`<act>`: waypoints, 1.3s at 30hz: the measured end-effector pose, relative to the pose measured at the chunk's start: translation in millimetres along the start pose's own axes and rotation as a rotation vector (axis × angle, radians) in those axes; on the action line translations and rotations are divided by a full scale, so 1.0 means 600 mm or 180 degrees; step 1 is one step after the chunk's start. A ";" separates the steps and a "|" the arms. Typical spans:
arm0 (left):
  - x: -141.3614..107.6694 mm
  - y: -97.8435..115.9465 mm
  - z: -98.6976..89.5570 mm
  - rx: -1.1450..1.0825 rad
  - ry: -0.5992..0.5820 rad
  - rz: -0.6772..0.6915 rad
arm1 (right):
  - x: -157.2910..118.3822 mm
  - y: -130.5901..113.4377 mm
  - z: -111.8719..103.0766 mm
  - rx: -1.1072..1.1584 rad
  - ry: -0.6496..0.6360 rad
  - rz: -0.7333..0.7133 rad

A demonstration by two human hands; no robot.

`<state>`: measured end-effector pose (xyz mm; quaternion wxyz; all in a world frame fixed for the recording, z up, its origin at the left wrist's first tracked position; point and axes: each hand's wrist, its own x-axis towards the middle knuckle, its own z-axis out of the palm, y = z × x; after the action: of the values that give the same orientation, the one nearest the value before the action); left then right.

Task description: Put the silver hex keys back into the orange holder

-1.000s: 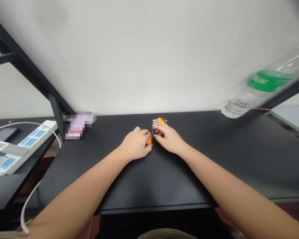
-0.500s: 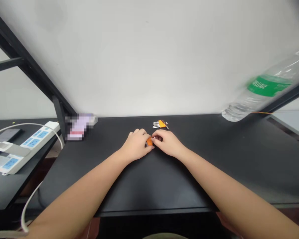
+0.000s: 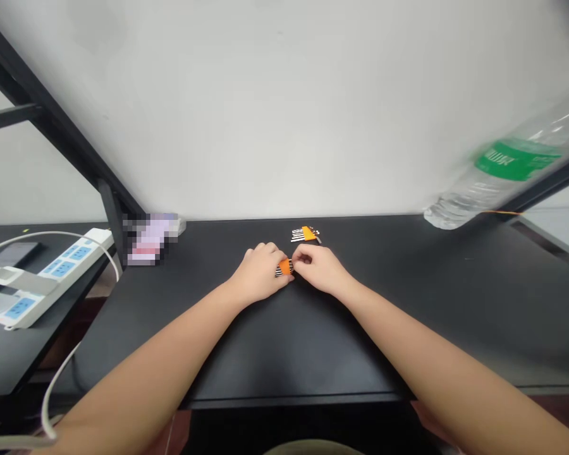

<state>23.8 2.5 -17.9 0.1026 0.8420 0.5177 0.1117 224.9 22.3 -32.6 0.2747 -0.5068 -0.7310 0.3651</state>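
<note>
My left hand [image 3: 260,273] rests on the black table, thumb and fingers closed around a small hex key set [image 3: 285,266] with an orange holder. Metal key ends stick out on both sides of that holder. Just to the right, my right hand [image 3: 320,268] pinches at the set's right end, apparently on one hex key; its fingertips partly hide the contact. A second hex key set [image 3: 308,233], also in an orange holder, lies flat beyond my hands near the wall, its long silver keys pointing left.
A large clear plastic bottle [image 3: 516,159] with a green label leans at the back right. A blurred-out packet [image 3: 146,240] lies at the back left by the black frame [image 3: 111,202]. A white power strip [image 3: 57,278] with cables occupies the left table.
My right fingertips have shifted slightly right along the set's end, and more of the orange holder shows. My left hand keeps its hold. The view has tilted a little.
</note>
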 end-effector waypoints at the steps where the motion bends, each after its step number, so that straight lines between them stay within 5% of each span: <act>1: 0.000 -0.001 0.000 -0.0012 0.0005 -0.0006 | 0.000 0.000 -0.001 0.0009 0.0009 -0.0005; 17: -0.001 -0.003 -0.002 0.0029 0.0021 0.0055 | 0.000 0.015 0.000 -0.1023 0.0038 -0.0412; 22: 0.001 -0.003 -0.001 0.0016 0.0001 0.0042 | -0.002 0.012 -0.007 -0.0930 -0.0171 -0.0361; 30: 0.003 -0.002 0.000 0.0005 0.0015 0.0009 | -0.004 -0.010 0.001 -0.1381 0.0086 -0.0188; 39: 0.003 -0.009 0.000 -0.0083 0.0060 -0.0061 | 0.009 0.037 -0.047 -0.2028 0.0331 0.0066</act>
<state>20.0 6.6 -19.6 0.1098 0.8345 0.5251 0.1254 256.7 39.3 -34.1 0.1354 -0.5927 -0.7884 0.0943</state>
